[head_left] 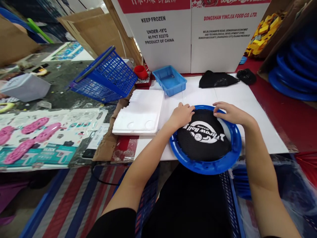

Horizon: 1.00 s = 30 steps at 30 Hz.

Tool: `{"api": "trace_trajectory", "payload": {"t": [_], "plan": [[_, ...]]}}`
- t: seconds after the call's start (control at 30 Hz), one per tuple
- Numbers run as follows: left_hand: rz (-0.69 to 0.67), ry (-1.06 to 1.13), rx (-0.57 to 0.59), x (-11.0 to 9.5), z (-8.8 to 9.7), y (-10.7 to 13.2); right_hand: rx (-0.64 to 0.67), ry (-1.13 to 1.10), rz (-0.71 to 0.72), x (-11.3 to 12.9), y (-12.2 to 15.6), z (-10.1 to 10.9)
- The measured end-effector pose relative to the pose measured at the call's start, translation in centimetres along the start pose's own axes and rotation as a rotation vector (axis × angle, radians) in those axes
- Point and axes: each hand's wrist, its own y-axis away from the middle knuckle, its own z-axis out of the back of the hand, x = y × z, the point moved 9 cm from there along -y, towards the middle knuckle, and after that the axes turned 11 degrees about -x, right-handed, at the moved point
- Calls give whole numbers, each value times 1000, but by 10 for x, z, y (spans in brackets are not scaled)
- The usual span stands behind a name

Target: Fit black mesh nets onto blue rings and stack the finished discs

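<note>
A blue plastic ring (205, 167) lies at the near edge of the white work surface, overhanging it toward my body. Inside it is a round black mesh (190, 145) printed "Throw Ball" in white. My left hand (182, 115) has its fingers bent over the mesh's edge at the ring's upper left. At the upper right, my right hand (229, 112) pinches the mesh edge between thumb and fingers. A gap shows between mesh and ring on the right side. Beyond the ring lie more black mesh pieces (218, 80).
A blue tray (170, 81) and a white foam block (141, 109) stand to the left, near a tilted blue basket (106, 76). A large white carton (168, 56) stands behind. Stacked blue rings (294, 69) sit at right. Pink parts (34, 125) lie on printed sheets far left.
</note>
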Motion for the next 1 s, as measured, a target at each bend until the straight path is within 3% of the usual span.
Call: {"api": "trace_trajectory", "payload": {"t": [0.07, 0.17, 0.27, 0.33, 0.43, 0.5, 0.63, 0.7, 0.8, 1.0], "plan": [[133, -148, 0, 9, 7, 5, 41, 76, -39, -16, 5, 4], [256, -201, 33, 22, 15, 14, -7, 208, -175, -48, 8, 7], [233, -110, 56, 26, 18, 20, -70, 278, -287, -73, 9, 8], [216, -57, -9, 28, 25, 21, -70, 276, -284, -78, 9, 6], [234, -40, -211, 33, 44, 21, -34, 235, -243, -75, 10, 3], [161, 8, -276, 25, 48, 17, -3, 187, -211, -67, 9, -1], [-166, 183, -161, -8, 28, 11, 55, 114, -90, -39, 3, -17], [-234, 217, -93, -15, 15, 12, 54, 111, -55, -29, -1, -23], [-217, 230, -67, -13, 8, 14, 23, 90, -64, -22, -4, -22], [-90, 204, -41, 1, 9, 15, 20, 0, -53, -21, -2, -9]]}}
